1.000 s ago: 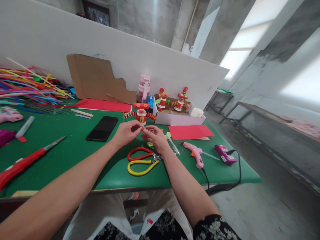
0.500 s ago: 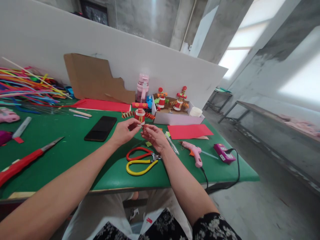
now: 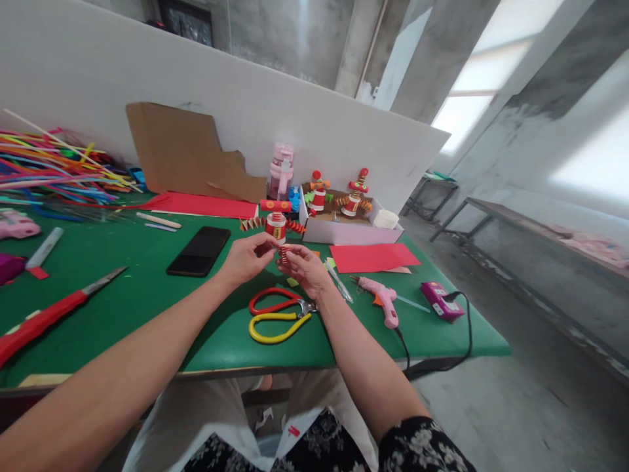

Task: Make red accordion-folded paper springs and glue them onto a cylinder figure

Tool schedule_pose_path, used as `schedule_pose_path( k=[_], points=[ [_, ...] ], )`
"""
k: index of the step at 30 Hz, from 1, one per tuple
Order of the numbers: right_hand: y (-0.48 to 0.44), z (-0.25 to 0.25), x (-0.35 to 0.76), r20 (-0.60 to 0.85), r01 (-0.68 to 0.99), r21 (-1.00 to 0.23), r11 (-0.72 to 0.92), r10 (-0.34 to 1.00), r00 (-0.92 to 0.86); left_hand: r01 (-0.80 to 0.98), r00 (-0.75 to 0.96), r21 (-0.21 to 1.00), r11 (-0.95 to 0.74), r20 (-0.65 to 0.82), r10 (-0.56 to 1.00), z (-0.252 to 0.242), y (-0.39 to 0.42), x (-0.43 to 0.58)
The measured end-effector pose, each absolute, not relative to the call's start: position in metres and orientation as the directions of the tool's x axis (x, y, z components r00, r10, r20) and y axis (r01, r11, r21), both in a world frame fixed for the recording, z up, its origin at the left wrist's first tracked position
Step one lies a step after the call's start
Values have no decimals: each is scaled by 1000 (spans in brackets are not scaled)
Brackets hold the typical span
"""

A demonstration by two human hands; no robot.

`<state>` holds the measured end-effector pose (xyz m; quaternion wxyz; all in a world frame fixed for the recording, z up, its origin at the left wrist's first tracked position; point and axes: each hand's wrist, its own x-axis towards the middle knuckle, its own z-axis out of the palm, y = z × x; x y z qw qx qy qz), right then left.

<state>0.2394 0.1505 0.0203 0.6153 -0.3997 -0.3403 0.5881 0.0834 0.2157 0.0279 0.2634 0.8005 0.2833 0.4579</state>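
Between my hands is a small red accordion-folded paper strip point(image 3: 284, 254). My right hand point(image 3: 305, 269) pinches it from the right, fingers closed around its folds. My left hand point(image 3: 249, 259) has thumb and forefinger pressed together at the strip's upper end. Just behind stands a red-and-white paper-cup figure point(image 3: 276, 228) with folded paper arms and a red roll on top. Pliers with one red and one yellow handle point(image 3: 275, 317) lie on the table below my hands. A pen-like item in clear wrap point(image 3: 339, 282) lies beside my right wrist.
A black phone point(image 3: 198, 252) lies left, near red-handled scissors point(image 3: 44, 320). Right are red paper point(image 3: 374, 257), a pink glue gun point(image 3: 381, 298) and a purple box point(image 3: 441, 300). Behind, a shallow box point(image 3: 351, 233) holds two finished-looking figures. Colourful pipe cleaners point(image 3: 54, 174) heap at far left.
My left fingertips have shifted slightly at the top of the folded strip. The right hand still grips it in nearly the same place, and the view has moved a little.
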Motion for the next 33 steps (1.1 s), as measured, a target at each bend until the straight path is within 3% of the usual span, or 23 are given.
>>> schedule_pose_path(
  k=[33],
  points=[
    [150,23,241,-13,-505,-862,51,992,122,250,359,669,-700,607,709,30,218,82]
  ],
)
